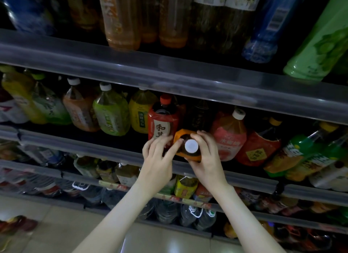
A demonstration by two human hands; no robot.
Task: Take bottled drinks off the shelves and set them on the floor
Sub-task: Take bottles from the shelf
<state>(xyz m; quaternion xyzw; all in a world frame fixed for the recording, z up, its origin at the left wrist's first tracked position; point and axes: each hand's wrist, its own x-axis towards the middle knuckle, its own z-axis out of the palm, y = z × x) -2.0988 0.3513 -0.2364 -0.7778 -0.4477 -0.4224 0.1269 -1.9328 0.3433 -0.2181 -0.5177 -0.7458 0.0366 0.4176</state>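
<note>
My right hand (205,156) is curled round the shoulder of the orange-labelled bottle (180,135), which stands at the front lip of the middle shelf (94,147), just below its white cap (191,145), because that is where the weight hangs best for a lift. My left hand (156,158) lies with fairly straight fingers against its other side, steadying it. In this dim light they seem only to press, perhaps also keeping the red-labelled bottle (162,124) beside it from tipping.
</note>
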